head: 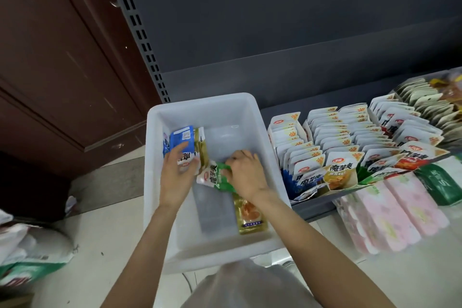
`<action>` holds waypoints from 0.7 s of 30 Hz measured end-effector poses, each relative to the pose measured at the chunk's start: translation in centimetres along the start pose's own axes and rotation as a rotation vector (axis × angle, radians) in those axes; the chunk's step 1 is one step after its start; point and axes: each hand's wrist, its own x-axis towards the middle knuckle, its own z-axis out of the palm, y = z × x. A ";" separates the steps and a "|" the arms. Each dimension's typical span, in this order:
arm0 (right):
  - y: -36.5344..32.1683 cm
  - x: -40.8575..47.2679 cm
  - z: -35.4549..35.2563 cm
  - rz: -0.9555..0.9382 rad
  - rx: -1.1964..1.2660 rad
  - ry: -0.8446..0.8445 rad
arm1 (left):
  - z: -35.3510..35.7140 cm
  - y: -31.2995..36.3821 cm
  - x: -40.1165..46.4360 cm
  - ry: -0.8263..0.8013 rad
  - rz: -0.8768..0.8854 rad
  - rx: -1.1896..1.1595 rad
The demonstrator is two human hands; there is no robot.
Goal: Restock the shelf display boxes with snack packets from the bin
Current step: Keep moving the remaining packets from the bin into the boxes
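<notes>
A white plastic bin (252,117) stands in front of me, to the left of the shelf's packed boxes. Both hands reach into it. My left hand (176,172) grips a stack of packets against the bin's left wall, with a blue packet (182,140) on top. My right hand (246,172) pinches a green packet (216,177) in the middle of the bin. A yellow packet (250,215) lies flat on the bin floor under my right wrist. On the shelf to the right stand display boxes (342,155) packed with upright white, yellow, blue and red packets.
Pink and white packs (390,210) and a green pack (442,185) lie on the level below the shelf edge. A slotted grey shelf upright (140,32) rises behind the bin, with a brown wooden door (62,57) to its left. Bags (32,255) lie on the floor at left.
</notes>
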 end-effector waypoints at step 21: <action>13.0 -14.9 -15.4 0.237 1.174 0.433 | 10.0 13.7 -8.2 -0.642 0.438 -0.001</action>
